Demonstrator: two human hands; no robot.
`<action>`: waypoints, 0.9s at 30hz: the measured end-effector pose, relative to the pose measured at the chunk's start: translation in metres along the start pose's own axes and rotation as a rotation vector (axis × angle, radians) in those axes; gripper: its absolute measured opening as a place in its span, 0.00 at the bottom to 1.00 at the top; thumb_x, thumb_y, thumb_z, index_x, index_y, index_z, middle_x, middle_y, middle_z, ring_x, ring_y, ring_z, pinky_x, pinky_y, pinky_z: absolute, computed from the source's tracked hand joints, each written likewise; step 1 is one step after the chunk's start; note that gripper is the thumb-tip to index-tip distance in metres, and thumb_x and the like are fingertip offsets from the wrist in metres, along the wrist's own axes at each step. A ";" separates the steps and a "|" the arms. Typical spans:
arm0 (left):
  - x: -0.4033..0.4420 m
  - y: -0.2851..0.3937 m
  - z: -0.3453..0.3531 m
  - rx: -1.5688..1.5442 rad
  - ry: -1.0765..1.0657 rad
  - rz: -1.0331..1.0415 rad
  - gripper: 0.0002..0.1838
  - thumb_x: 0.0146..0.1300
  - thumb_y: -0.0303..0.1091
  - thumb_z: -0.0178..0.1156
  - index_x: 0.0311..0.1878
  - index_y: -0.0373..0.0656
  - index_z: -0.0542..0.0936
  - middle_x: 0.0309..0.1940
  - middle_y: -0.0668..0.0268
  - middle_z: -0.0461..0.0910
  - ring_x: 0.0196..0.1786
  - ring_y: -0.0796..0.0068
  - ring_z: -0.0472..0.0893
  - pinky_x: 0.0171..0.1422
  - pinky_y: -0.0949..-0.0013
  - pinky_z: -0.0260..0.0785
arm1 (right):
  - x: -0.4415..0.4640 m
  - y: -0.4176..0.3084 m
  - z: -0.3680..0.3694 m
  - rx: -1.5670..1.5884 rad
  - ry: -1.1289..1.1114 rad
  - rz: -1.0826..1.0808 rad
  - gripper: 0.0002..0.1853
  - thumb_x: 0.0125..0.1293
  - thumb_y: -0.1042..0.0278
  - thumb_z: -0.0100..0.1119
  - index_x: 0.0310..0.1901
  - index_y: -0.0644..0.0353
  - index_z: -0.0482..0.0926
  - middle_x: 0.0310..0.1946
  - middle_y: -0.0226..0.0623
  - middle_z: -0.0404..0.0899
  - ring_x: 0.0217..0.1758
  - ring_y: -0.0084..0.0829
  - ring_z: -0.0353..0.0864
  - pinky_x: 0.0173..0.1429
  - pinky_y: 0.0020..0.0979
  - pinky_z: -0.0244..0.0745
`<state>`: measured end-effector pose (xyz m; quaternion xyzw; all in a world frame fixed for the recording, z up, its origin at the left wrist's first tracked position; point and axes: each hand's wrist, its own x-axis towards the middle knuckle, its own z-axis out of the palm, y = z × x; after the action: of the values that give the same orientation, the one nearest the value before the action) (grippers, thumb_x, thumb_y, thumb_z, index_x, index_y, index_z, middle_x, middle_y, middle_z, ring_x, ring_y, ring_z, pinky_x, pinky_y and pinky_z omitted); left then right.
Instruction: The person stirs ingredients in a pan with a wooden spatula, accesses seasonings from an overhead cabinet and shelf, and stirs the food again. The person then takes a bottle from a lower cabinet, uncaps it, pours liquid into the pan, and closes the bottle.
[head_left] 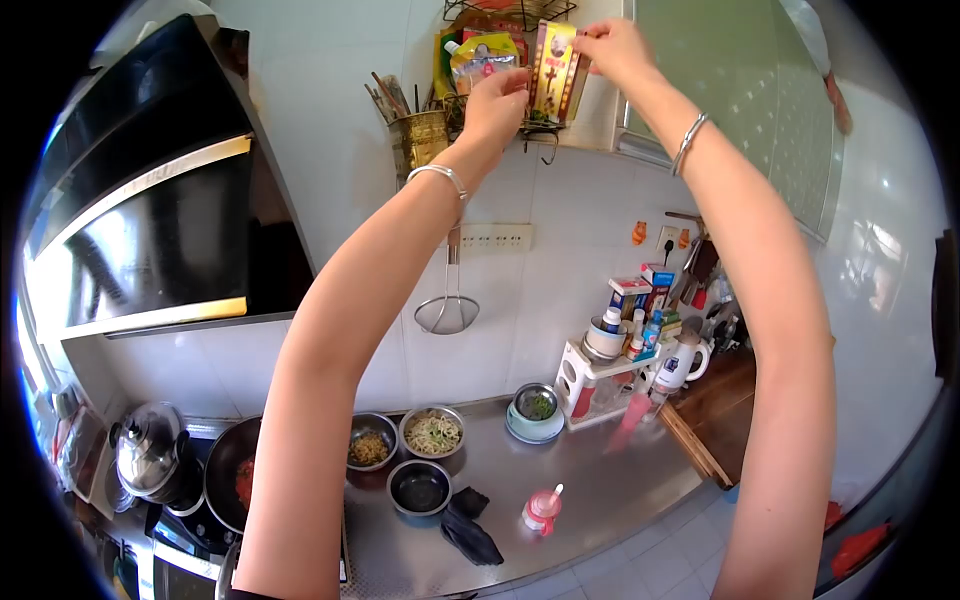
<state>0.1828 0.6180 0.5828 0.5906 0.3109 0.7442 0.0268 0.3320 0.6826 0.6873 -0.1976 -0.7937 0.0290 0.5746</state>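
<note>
High on the wall, my right hand (615, 50) pinches the upper right edge of a tall yellow-and-red spice box (554, 75), which stands upright at the wire rack (545, 128). My left hand (495, 108) is raised just left of the box, fingers bent and held close together. Whether anything is between those fingers is hidden. Behind the left hand, a yellow-and-silver spouted pouch (484, 58) leans among other packets in the rack. A gold utensil holder (419, 138) with chopsticks hangs to the left of that hand.
A strainer (447, 314) hangs below the rack; a green cabinet (730, 90) is at upper right, a black range hood (150, 190) at left. On the steel counter (600, 480) are several bowls, a black cloth (468, 530), a pink-lidded jar (541, 512) and a white shelf (590, 382).
</note>
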 end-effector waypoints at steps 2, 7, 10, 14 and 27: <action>0.019 -0.010 0.004 -0.019 -0.029 0.018 0.20 0.62 0.23 0.50 0.58 0.33 0.73 0.54 0.59 0.76 0.56 0.72 0.74 0.60 0.70 0.65 | 0.030 0.005 0.002 -0.019 0.022 -0.005 0.18 0.56 0.61 0.66 0.46 0.63 0.80 0.36 0.37 0.83 0.35 0.26 0.82 0.37 0.26 0.79; 0.037 -0.022 0.014 -0.114 -0.057 -0.019 0.25 0.58 0.19 0.48 0.62 0.31 0.69 0.59 0.58 0.72 0.61 0.69 0.71 0.63 0.70 0.64 | 0.052 -0.006 0.025 -0.321 0.340 -0.100 0.15 0.53 0.58 0.66 0.36 0.61 0.83 0.35 0.51 0.82 0.40 0.44 0.83 0.45 0.42 0.76; 0.045 -0.024 0.014 -0.101 -0.094 -0.067 0.28 0.57 0.18 0.48 0.64 0.29 0.66 0.61 0.57 0.69 0.64 0.68 0.68 0.66 0.68 0.63 | 0.064 -0.005 0.041 -0.292 0.317 -0.096 0.14 0.53 0.60 0.65 0.35 0.62 0.82 0.32 0.51 0.82 0.39 0.48 0.82 0.44 0.42 0.76; 0.056 -0.034 0.006 -0.099 -0.110 -0.093 0.31 0.57 0.18 0.49 0.66 0.28 0.61 0.65 0.57 0.63 0.64 0.66 0.67 0.67 0.69 0.61 | 0.079 0.005 0.063 -0.280 0.215 0.006 0.14 0.53 0.65 0.62 0.41 0.62 0.81 0.38 0.53 0.81 0.45 0.50 0.80 0.49 0.42 0.75; 0.066 -0.070 0.000 -0.117 -0.016 0.020 0.31 0.54 0.18 0.52 0.65 0.30 0.64 0.58 0.60 0.70 0.61 0.71 0.70 0.62 0.73 0.63 | 0.094 0.068 0.118 -0.241 -0.206 0.035 0.17 0.54 0.67 0.56 0.42 0.71 0.79 0.39 0.58 0.81 0.44 0.50 0.82 0.47 0.41 0.77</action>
<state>0.1404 0.7017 0.6046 0.5969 0.2608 0.7567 0.0563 0.2173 0.7991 0.7136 -0.2749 -0.8425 -0.0364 0.4618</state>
